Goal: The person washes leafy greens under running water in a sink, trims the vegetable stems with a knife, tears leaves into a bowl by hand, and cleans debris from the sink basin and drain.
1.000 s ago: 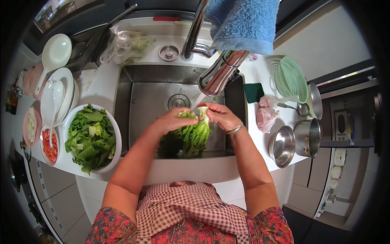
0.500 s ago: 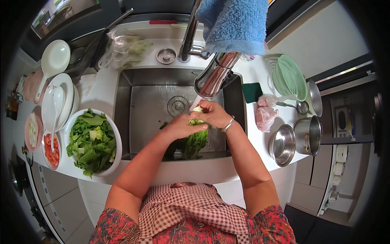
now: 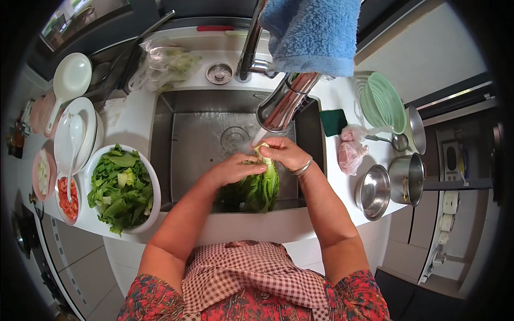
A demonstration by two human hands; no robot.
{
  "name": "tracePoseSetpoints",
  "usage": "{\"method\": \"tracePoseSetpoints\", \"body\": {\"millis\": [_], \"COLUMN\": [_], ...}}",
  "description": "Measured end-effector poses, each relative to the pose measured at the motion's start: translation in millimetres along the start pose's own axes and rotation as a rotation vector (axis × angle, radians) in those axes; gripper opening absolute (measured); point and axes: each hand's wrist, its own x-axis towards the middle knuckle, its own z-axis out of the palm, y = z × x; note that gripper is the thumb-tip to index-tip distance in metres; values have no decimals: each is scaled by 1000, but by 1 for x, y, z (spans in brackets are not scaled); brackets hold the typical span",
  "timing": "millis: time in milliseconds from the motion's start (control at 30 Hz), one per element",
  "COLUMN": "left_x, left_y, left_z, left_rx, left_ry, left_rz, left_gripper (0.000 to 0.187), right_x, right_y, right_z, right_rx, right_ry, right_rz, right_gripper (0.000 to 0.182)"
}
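A head of leafy lettuce (image 3: 262, 188) hangs with its pale stem end up and its green leaves down in the sink (image 3: 187, 155). My right hand (image 3: 287, 154), with a bracelet at the wrist, pinches the stem end. From the other side, my left hand (image 3: 235, 169) has its thumb across the upper leaves; its other fingers are partly hidden. A thin stream of water (image 3: 259, 137) falls from the faucet head (image 3: 274, 111) onto the stem end, right by my fingers.
Left of the sink stands a white bowl (image 3: 156, 187) of cut greens, beside stacked plates (image 3: 63, 125) and a dish of chopped tomato (image 3: 67, 199). On the right lie a bagged pink item (image 3: 352, 152), a steel bowl (image 3: 373, 192) and a pot (image 3: 409, 179). A blue towel (image 3: 310, 40) hangs over the faucet.
The lettuce has turned more upright and shifted slightly right, showing more of its pale stem. My left hand has slid a little left and down. Water still runs.
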Motion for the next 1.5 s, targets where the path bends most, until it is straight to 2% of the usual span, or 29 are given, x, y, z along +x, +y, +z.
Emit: {"method": "tracePoseSetpoints", "body": {"millis": [33, 100, 133, 200, 300, 333, 433, 500, 533, 600, 633, 667, 700, 767, 833, 867, 900, 967, 1000, 1033, 1100, 1133, 1200, 1233, 1300, 1333, 1400, 1500], "left_x": [1, 1, 2, 2, -1, 0, 0, -3, -2, 0, 1, 4, 6, 11, 14, 14, 14, 15, 16, 16, 16, 15, 16, 18, 20, 21, 19, 25], "left_y": [-2, -7, -10, -12, -9, -10, -9, -4, -2, 2, -2, -10, -13, -4, 13, 23, 30, 31, 31, 31, 34, 38, 47, 47, 42, 40, 34, 29], "left_z": [2, 5, 6, 6, 4, 3, 0, 2, 2, 0, -3, -8, -13, -12, -6, -3, -3, -5, -6, -6, -4, -2, 2, 0, -7, -12, -18, -8], "left_rx": [0, -80, -79, -257, -427, -426, -443, -471, -470, -306, -307, -334, -360, -283, -206, -94, 21, 141, 257, 263, 61, 71, -166, -156, -482, -475, -597, -505], "left_ry": [-3, 49, 48, 45, 37, 36, -11, 148, 148, 547, 549, 554, 559, 578, 592, 621, 648, 655, 662, 654, 534, 521, 423, 415, 508, 508, 520, 558], "left_rz": [-1, 99, 100, 56, 36, 35, 55, 16, 18, -53, -49, -8, 31, 94, 156, 195, 233, 169, 102, 103, 191, 193, 197, 202, 64, 64, -24, 5], "left_gripper": [44, 42, 42, 38, 32, 32, 29, 32, 32, 34, 34, 35, 37, 36, 35, 35, 36, 36, 36, 36, 35, 35, 31, 31, 30, 30, 29, 26], "right_x": [-1, -1, -1, 0, 3, 5, 7, 6, 4, -9, -17, -23, -25, -31, -41, -39, -39, -42, -41, -38, -31, -28, -18, -15, -9, -9, -7, 0], "right_y": [1, 4, 9, 20, 33, 33, 32, 29, 25, 19, 16, 18, 37, 83, 88, 90, 87, 68, 54, 40, 19, 13, 4, 9, 18, 18, 20, 33], "right_z": [-1, -4, -5, -2, 3, 4, 5, 3, 1, -9, -16, -24, -33, -50, -49, -52, -48, -33, -31, -24, -2, 8, 24, 25, 31, 35, 47, 59], "right_rx": [2, 254, 254, 472, 618, 690, 724, 699, 673, 564, 508, 205, 201, -340, -780, -901, -900, -1147, -700, -694, -268, -262, -264, -264, 13, 92, 56, 24], "right_ry": [3, -83, -82, -112, -56, -117, -113, -49, 13, 151, 200, 235, 232, 239, 156, 54, 58, 394, 407, 415, 267, 281, 49, 59, 59, 62, 60, 39], "right_rz": [0, 37, 35, -43, -112, -163, -194, -212, -228, -133, -63, 1, 0, 170, 463, 577, 574, 418, 270, 269, -127, -133, -74, -84, 149, 115, 112, 116], "right_gripper": [28, 32, 32, 34, 39, 42, 43, 43, 43, 45, 46, 40, 40, 39, 46, 60, 60, 70, 76, 76, 73, 73, 63, 63, 54, 50, 52, 58]}}
